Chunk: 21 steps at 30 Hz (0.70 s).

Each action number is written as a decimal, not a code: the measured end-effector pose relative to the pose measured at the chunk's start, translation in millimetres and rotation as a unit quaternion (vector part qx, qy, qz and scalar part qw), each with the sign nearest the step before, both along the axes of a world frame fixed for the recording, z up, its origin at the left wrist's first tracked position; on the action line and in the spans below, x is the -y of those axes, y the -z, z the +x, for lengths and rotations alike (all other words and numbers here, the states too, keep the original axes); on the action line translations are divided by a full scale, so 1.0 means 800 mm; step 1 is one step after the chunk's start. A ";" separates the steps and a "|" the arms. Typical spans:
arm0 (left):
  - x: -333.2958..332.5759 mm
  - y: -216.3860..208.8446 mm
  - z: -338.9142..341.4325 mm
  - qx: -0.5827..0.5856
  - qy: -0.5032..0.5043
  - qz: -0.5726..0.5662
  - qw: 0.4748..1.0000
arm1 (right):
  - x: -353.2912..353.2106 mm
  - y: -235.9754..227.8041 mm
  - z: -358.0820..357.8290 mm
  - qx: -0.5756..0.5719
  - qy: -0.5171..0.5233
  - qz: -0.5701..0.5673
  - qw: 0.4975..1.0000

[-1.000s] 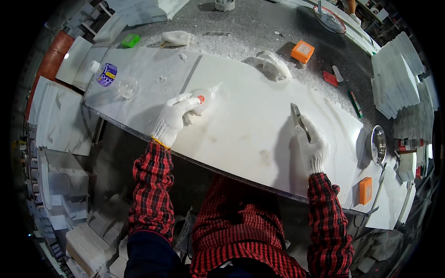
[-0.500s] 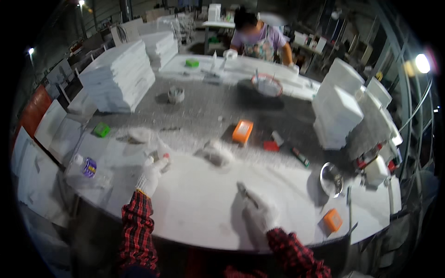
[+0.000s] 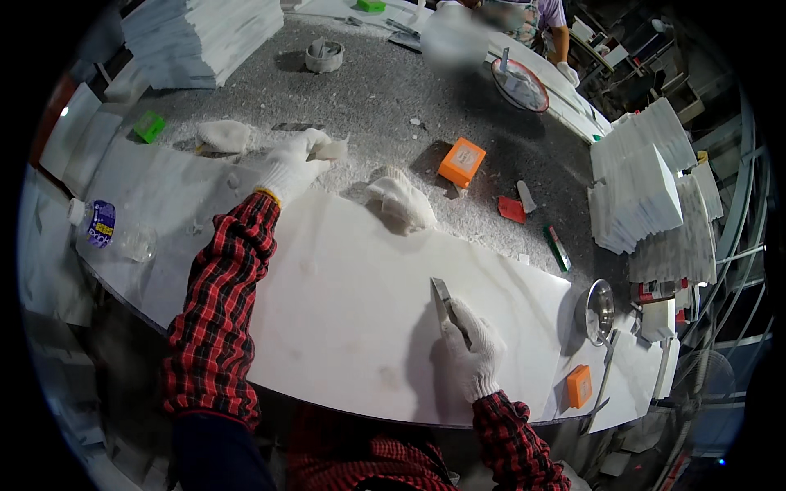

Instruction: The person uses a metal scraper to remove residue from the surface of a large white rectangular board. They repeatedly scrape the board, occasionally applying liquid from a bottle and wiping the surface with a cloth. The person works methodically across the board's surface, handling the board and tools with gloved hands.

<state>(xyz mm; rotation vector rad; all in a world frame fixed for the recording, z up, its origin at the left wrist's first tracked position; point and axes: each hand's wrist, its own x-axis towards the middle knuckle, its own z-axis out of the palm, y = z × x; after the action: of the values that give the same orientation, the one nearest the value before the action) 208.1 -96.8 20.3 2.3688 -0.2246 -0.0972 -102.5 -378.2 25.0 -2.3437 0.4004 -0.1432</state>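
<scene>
My left hand (image 3: 293,164), in a white knit glove, reaches over the far edge of the white marble-look slab (image 3: 352,286). Its fingers are closed on a small pale, translucent bottle-like thing (image 3: 332,151), partly hidden by them. Low over the slab's right half is my right hand (image 3: 475,348), gloved too, gripping a flat metal scraper (image 3: 442,293). The scraper's blade points forward. A crumpled white cloth (image 3: 403,203) rests at the slab's far edge between my hands. Another white cloth or glove (image 3: 223,137) lies left of my left hand.
Orange boxes (image 3: 463,162) (image 3: 579,386), a green box (image 3: 149,127), a clear bottle (image 3: 123,233), a metal bowl (image 3: 599,313) and a red-rimmed basin (image 3: 524,86) stand around. Slab stacks (image 3: 205,41) (image 3: 634,196) rise on both sides. Across the table is a co-worker (image 3: 540,20).
My left hand has moved forward, away from me, with the pale thing. The right hand keeps the scraper over the slab. The view has tilted downward.
</scene>
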 end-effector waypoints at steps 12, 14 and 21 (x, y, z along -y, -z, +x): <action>0.028 -0.011 0.016 0.078 -0.029 0.147 0.986 | 0.007 -0.011 0.007 0.046 -0.002 -0.020 0.999; 0.025 -0.012 0.007 0.074 -0.036 0.155 0.985 | 0.009 -0.006 0.004 0.036 -0.017 -0.025 0.999; 0.007 -0.001 0.012 -0.007 -0.064 0.048 0.997 | 0.016 -0.002 -0.002 0.017 -0.020 -0.034 0.999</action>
<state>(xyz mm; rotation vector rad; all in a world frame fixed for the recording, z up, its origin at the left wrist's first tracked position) 218.0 -102.4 21.0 2.4703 -0.0631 -0.0647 -104.5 -391.1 26.8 -2.4109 0.3371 -0.1791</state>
